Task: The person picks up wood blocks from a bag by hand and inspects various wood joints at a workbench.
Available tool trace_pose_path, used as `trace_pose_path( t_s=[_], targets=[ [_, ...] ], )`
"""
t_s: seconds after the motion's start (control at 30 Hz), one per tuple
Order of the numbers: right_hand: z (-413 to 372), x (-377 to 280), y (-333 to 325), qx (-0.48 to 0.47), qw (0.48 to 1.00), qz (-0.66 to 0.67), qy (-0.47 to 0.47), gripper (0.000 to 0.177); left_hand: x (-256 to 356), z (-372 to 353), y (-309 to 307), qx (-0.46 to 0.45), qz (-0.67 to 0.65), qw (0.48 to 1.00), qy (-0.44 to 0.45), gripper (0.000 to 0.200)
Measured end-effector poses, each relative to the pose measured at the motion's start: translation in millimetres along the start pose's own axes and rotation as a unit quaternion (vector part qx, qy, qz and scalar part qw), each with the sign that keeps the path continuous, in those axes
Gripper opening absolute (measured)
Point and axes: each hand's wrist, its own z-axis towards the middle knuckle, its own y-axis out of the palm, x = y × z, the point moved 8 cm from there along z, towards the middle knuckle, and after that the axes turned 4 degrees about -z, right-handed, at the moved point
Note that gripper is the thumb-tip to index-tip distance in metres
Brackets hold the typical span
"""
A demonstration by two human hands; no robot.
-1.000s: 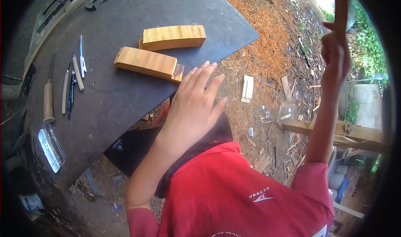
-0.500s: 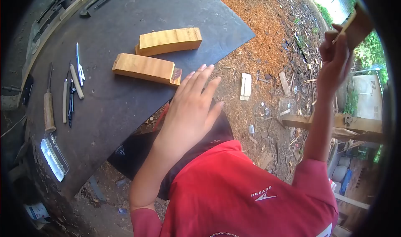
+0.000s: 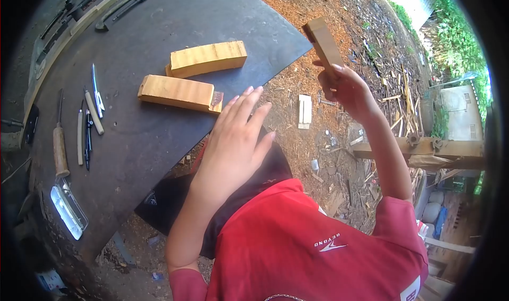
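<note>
Fingers spread, my left hand [image 3: 233,142] rests near the table's edge, its fingertips close to the end of the nearer wooden block [image 3: 177,93]. Whether it touches that block cannot be told. A second curved yellowish block [image 3: 208,58] lies just beyond the first. Off the table's right corner, my right hand [image 3: 344,89] is closed round the lower end of a brown wooden block [image 3: 324,44], holding it raised and tilted above the ground.
On the dark table [image 3: 175,15] lie a wooden-handled tool [image 3: 60,150], several pens and sticks, an open white case [image 3: 68,211] and a clamp [image 3: 126,8] at the far edge. Wood shavings and scraps cover the ground; a beam [image 3: 419,148] stands at right.
My right hand has moved left and inward from the upper right with the wooden block, now nearer the table corner. The view has shifted slightly; my left hand keeps its place by the near block.
</note>
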Motion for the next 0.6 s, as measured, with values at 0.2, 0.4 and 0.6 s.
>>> trace_pose_path(
  t_s=[0.2,0.4,0.6],
  targets=[
    [15.3,15.7,-23.9,0.08,0.944,-0.32,-0.011,0.048,-0.2,-0.6,0.0,0.006,0.001,1.0,-0.003,0.042],
    [13.4,-2.7,-12.3,0.078,0.847,-0.526,-0.014,0.06,-0.2,0.3,0.9,0.008,0.001,1.0,-0.006,0.041],
    [-6.4,-81.6,-31.2,0.212,0.86,-0.423,-0.191,0.04,0.8,1.3,1.5,0.003,0.002,1.0,-0.006,0.043]
  ],
)
